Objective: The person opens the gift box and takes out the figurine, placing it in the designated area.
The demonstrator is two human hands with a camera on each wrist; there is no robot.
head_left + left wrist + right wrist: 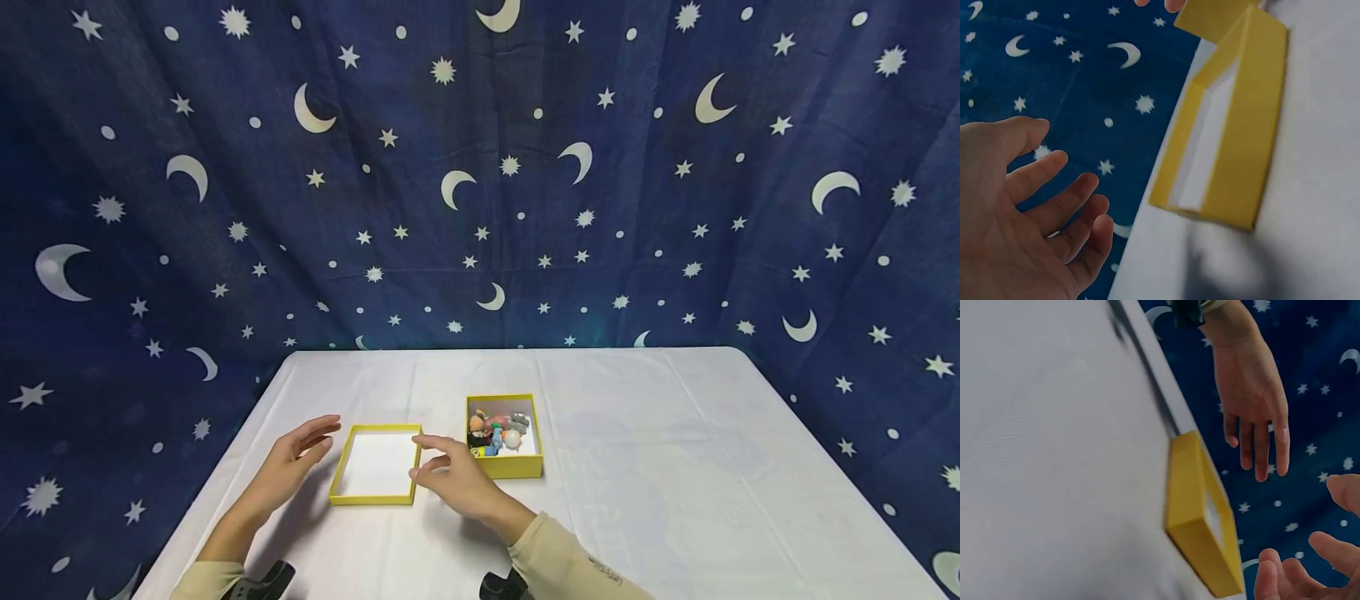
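A shallow yellow lid (372, 501) with a white inside lies on the table, its hollow side up. To its left my left hand (292, 467) hovers with bent fingers spread and nothing in them; the left wrist view shows the lid (1244, 137) apart from that hand (1041, 212). Near the lid's right edge is my right hand (461, 479), thumb and fingers apart and holding nothing. In the right wrist view its fingertips (1269, 565) stand clear of the lid (1188, 500). Behind the right hand sits a deeper yellow box (517, 467) with several small toy figures (497, 432).
A white cloth covers the table (675, 483), which reaches well to the right of the box. Behind and beside it hangs a dark blue curtain (480, 225) with moons and stars. Black wrist straps (262, 583) show at the lower edge.
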